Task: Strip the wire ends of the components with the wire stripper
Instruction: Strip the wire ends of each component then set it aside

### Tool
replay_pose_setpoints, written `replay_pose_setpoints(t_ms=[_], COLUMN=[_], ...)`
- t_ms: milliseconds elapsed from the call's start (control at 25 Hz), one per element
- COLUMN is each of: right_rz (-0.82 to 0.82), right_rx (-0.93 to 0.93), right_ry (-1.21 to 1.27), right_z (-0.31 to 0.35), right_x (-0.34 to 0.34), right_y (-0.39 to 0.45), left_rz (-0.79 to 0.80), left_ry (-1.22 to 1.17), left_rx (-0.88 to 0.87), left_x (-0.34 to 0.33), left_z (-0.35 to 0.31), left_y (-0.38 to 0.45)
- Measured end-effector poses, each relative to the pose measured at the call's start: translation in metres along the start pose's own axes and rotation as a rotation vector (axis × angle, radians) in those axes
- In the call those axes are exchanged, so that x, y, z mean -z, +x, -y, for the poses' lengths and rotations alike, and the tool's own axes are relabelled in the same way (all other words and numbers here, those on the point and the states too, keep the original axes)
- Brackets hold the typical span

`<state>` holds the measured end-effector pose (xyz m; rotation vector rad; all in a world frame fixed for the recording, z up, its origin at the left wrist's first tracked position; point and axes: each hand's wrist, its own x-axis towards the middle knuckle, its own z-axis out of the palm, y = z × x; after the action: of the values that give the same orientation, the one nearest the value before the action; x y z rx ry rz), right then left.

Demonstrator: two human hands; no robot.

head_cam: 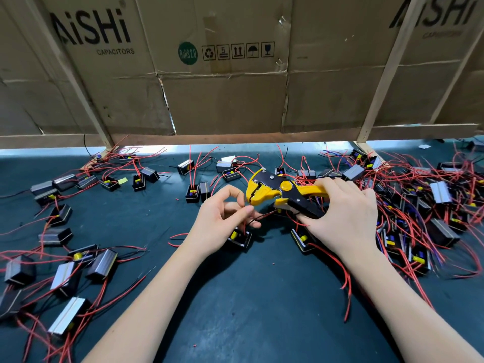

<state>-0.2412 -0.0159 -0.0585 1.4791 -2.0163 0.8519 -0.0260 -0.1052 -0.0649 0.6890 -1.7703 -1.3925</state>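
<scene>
The yellow-and-black plastic wire stripper (281, 191) is gripped by the right hand (340, 213) at centre; a thin, limp wire end (258, 218) is pinched by the left hand (222, 218) near its jaws; light, best held close to its tip.

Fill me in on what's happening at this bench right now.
A person is stripping wire ends on small black components. The right hand grips the handles of a yellow and black wire stripper, its head pointing left. The left hand pinches a thin wire just below the stripper's head; that wire seems to belong to the component under the hand. Many more components with red wires lie scattered over the dark mat, heaped thickest on the right.
</scene>
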Motion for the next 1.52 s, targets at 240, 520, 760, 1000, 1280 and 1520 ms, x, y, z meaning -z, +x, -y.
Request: replay_pose_setpoints(t_ms=[240, 520, 760, 1000, 1280, 1520], right_rz=[-0.003, -0.07, -0.062, 0.009, -0.034, -0.035], right_rx=[0.003, -0.042, -0.105, -0.08, -0.024, -0.005], right_ry=[0.026, -0.039, -0.032, -0.037, -0.026, -0.046], right_z=[-0.001, -0.009, -0.02, -0.019, -0.014, -0.009], right_x=[0.002, -0.004, -0.006, -0.005, -0.005, -0.007], right_y=[0.0, 0.001, 0.001, 0.001, 0.0, -0.002], left_rz=[0.011, 0.103, 0.229, 0.078, -0.071, -0.061], left_ry=[-0.03, 0.05, 0.074, 0.135, 0.139, 0.165], left_rx=[-0.01, 0.038, 0.042, 0.027, -0.003, -0.015], left_x=[0.0, 0.005, 0.014, 0.01, 0.007, 0.004], left_z=[0.0, -0.004, -0.004, 0.001, 0.003, 0.005], left_y=[0.001, 0.0, -0.002, 0.0, 0.003, 0.004])
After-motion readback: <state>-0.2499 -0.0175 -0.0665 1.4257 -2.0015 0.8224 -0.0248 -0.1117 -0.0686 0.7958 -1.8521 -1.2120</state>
